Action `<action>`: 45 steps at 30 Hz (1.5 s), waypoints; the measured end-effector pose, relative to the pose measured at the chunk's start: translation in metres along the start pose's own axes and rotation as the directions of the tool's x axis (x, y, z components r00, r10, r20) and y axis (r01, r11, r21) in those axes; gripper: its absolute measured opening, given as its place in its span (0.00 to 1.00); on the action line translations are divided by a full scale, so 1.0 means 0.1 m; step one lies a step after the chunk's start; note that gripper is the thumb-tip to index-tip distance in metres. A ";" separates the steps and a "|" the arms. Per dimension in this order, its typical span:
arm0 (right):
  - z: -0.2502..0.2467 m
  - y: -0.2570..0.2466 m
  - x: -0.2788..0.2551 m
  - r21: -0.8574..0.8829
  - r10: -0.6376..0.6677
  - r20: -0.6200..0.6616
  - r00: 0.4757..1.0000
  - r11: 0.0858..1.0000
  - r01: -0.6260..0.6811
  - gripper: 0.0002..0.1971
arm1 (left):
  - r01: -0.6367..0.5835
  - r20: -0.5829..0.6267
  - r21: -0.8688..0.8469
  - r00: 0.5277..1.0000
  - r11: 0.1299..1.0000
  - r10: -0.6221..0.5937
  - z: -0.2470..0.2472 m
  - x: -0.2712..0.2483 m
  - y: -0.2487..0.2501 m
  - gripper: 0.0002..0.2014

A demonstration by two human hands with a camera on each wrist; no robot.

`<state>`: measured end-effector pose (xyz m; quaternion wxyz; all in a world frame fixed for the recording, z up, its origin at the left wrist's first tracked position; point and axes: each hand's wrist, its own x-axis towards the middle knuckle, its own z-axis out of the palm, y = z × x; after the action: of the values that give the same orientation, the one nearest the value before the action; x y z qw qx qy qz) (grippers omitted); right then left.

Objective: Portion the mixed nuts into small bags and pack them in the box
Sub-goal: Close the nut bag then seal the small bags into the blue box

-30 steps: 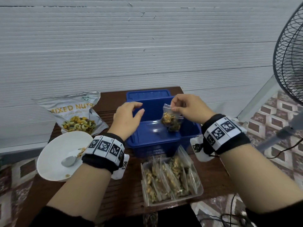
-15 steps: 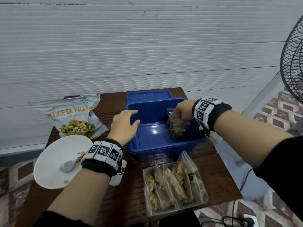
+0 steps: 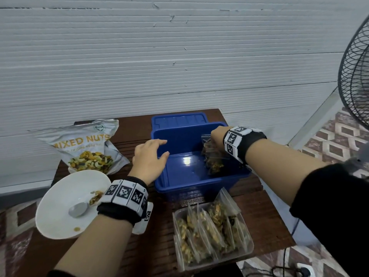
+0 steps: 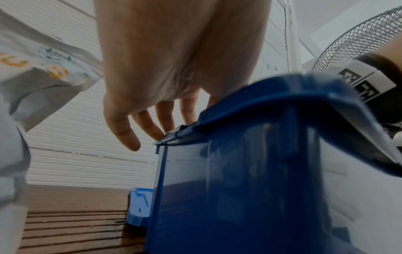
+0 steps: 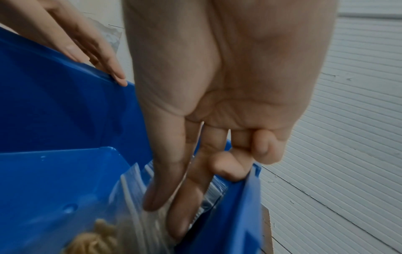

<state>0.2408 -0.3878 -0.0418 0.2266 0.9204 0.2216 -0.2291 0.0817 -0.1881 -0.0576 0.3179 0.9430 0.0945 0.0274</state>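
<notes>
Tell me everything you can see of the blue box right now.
The blue box is glossy, rectangular plastic, open-topped and upright on the brown slatted table, its matching lid lying behind it. The left hand rests open on its left rim. The right hand holds a clear bag of nuts inside, against the right wall. The floor otherwise looks bare.

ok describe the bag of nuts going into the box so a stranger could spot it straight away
Find the blue box in the middle of the wooden table. At its right inner wall the right hand pinches the top of a small clear bag of nuts. It is the only bag in the box; the others stand in the clear tray nearer the person.
</notes>
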 end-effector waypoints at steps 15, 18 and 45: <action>-0.14 -0.05 -0.48 0.233 0.015 -0.126 0.992 0.972 0.014 0.02 | 0.036 0.068 -0.009 0.997 0.999 -0.035 -0.09 -0.12 0.16 0.20; -0.23 -0.14 -0.77 0.345 -0.022 -0.181 0.983 0.935 0.084 0.08 | 0.022 0.066 0.037 0.998 0.999 -0.024 -0.11 -0.20 0.30 0.21; 0.88 -1.01 -2.39 0.642 0.105 -0.310 0.945 0.756 0.127 0.10 | -0.272 0.322 -0.034 0.908 0.962 0.268 0.27 -1.31 0.57 0.06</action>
<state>-0.0297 -0.4252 -0.0192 -0.1507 0.9646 0.1673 -0.1374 -0.0343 -0.2738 -0.0435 0.3165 0.9405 -0.0898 -0.0846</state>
